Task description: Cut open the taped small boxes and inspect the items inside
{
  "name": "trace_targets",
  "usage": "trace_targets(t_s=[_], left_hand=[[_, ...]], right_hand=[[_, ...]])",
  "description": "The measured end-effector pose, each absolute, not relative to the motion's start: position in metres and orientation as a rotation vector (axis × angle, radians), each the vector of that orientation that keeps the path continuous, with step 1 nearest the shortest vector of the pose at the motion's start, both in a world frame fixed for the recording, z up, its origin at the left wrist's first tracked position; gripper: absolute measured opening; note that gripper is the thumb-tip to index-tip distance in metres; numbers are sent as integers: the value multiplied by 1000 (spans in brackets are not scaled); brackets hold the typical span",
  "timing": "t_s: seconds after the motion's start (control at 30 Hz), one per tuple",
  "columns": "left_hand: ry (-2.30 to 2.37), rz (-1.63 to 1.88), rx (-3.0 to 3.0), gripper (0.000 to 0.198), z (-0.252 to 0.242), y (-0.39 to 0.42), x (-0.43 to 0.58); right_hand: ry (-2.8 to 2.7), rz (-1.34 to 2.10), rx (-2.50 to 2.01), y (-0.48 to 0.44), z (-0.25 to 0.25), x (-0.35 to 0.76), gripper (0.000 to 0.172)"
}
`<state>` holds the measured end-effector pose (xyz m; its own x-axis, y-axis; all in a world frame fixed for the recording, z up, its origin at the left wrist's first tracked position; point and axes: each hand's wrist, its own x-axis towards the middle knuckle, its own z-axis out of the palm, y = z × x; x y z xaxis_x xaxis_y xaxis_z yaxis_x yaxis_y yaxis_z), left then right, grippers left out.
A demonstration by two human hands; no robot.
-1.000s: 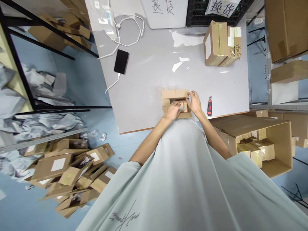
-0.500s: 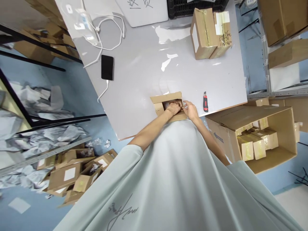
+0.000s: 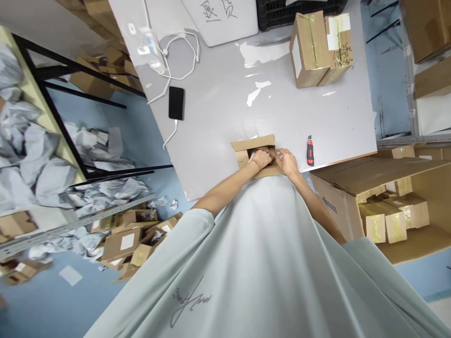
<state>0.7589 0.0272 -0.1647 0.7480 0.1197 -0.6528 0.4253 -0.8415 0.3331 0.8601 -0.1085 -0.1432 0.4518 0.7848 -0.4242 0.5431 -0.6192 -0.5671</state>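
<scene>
Table: here it is, the grey tabletop (image 3: 218,103), spreading across the middle of the scene, with the work going on at its near edge;
Big carton: over on the right, just off the table's near edge, the large carton (image 3: 334,213) lies open towards the right; small taped boxes (image 3: 375,227) sit inside;
White panel: at the far side, hand-lettered, the white panel (image 3: 232,33) lies just left of the black crate (image 3: 273,19);
Taped boxes: two taped boxes (image 3: 310,51) stand side by side, far right on the table;
Open box: and here's the action, the open box (image 3: 253,142) at the near edge, right in front of the person, flaps spread;
Left hand: the left hand (image 3: 261,159) reaches in, fingers hidden; cannot tell whether it grasps anything;
Right hand: the right hand (image 3: 287,162) is at the box's right side, fingers bent; whether they pinch it, cannot tell;
Device: dark flat device (image 3: 176,103), far left, white cable (image 3: 171,134) plugged in;
Cutter: red-and-black cutter (image 3: 310,151), lying right of the right hand, untouched.
</scene>
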Motion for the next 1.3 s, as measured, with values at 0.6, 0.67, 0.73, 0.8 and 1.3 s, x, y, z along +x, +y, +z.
trace_targets(t_s=[0.6, 0.67, 0.73, 0.8, 1.3], left_hand=[[761, 85, 2541, 32, -27, 63, 665], [817, 232, 2463, 29, -9, 63, 659], [837, 332, 2402, 26, 3, 61, 655], [843, 407, 2374, 24, 10, 60, 654], [1161, 772, 2286, 18, 33, 80, 598]], right_hand=[[-1092, 1020, -2330, -95, -126, 872, 46], [-1074, 994, -2249, -97, -115, 873, 47], [-1049, 962, -2076, -98, -101, 876, 49], [-1023, 978, -1892, -97, -84, 879, 54], [-1180, 631, -2237, -94, -63, 870, 42]])
